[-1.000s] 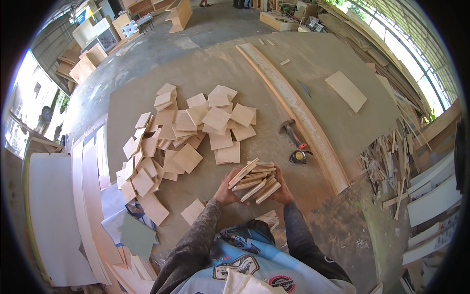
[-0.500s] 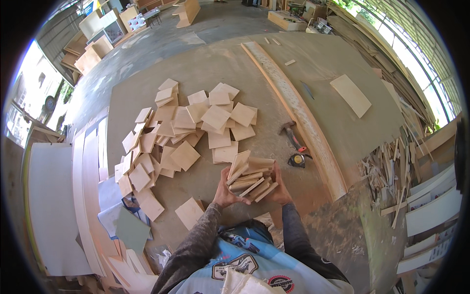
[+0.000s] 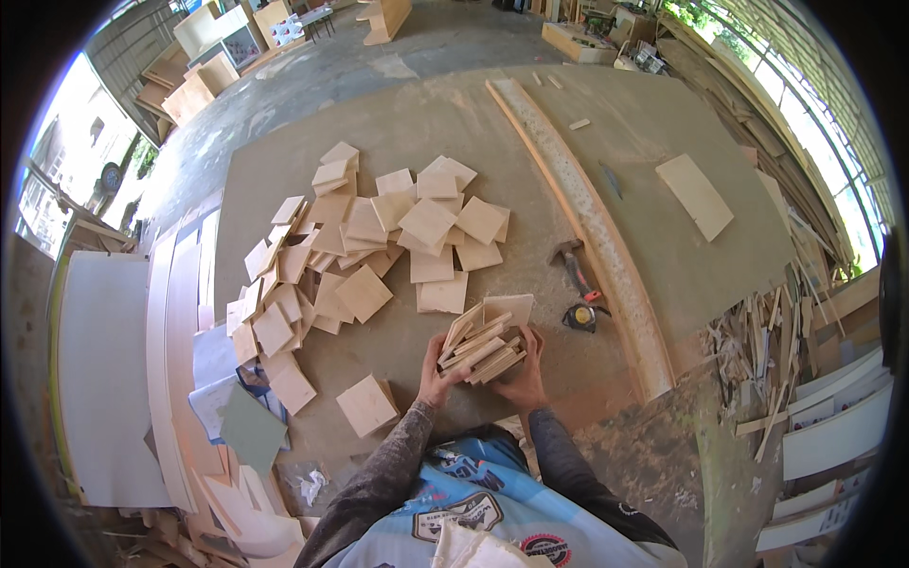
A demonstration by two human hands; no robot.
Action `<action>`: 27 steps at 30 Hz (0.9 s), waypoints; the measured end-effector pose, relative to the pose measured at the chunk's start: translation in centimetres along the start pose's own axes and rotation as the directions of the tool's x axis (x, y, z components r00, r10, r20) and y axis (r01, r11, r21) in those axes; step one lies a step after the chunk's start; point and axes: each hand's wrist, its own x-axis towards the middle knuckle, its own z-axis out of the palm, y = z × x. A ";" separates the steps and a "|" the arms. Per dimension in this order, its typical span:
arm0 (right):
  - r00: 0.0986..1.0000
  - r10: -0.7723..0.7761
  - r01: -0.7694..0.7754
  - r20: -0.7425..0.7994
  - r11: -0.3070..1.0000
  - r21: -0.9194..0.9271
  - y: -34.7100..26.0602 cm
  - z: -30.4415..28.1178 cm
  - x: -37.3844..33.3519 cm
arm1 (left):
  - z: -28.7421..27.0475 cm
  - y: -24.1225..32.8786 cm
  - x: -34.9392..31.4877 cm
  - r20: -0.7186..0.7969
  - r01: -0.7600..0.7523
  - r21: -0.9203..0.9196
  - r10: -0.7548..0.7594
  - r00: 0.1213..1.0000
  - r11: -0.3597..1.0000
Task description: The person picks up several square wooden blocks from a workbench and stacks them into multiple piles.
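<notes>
Between my two hands is a loose stack of thin square plywood pieces (image 3: 481,345), standing on edge near the table's front edge. My left hand (image 3: 437,377) grips the stack from the left, and my right hand (image 3: 526,375) presses on it from the right. One piece at the far side of the stack leans apart from the others. To the left and beyond lies a spread heap of similar plywood squares (image 3: 363,292). A couple more squares (image 3: 366,405) lie overlapped beside my left forearm.
A hammer (image 3: 575,273) and a tape measure (image 3: 579,318) lie right of my hands. Past them runs a long wooden strip (image 3: 578,189). A plywood rectangle (image 3: 696,197) lies at the far right. Wood offcuts (image 3: 757,350) are piled beyond the table's right edge. A green square board (image 3: 253,428) sits at the left.
The pieces between my hands have become more aligned and compact. My hands have shifted slightly around the stack. The whole view has moved a little.
</notes>
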 end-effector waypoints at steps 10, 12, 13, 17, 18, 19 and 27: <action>0.982 -0.035 0.019 0.185 0.996 0.088 0.3 -0.4 0.7 | -1.1 -3.6 3.0 -0.097 -0.020 0.060 0.026 0.995 0.998; 0.976 0.058 -0.120 0.209 0.947 0.299 0.7 0.4 -0.1 | -0.3 -3.9 2.3 -0.165 -0.053 0.028 0.057 0.985 0.998; 0.983 0.058 -0.114 0.173 0.937 0.331 0.3 0.4 -0.1 | -0.7 -4.2 2.3 -0.171 0.011 -0.115 -0.030 0.985 0.993; 0.986 -0.118 0.072 0.117 0.938 0.339 -2.7 1.2 0.4 | -1.6 -5.2 2.8 -0.147 0.146 -0.318 -0.201 0.968 0.937; 0.970 -0.210 0.162 0.126 0.937 0.310 -3.0 1.4 0.6 | -1.4 -5.2 3.3 -0.143 0.152 -0.283 -0.199 0.970 0.947; 0.972 -0.156 0.101 0.173 0.951 0.292 -1.5 1.4 0.5 | -1.4 -5.3 3.6 -0.102 0.123 -0.278 -0.157 0.982 0.953; 0.992 -0.055 0.053 0.114 0.998 0.018 -0.9 -0.1 -0.7 | -2.6 -6.3 2.0 -0.108 0.059 -0.358 -0.104 0.989 0.932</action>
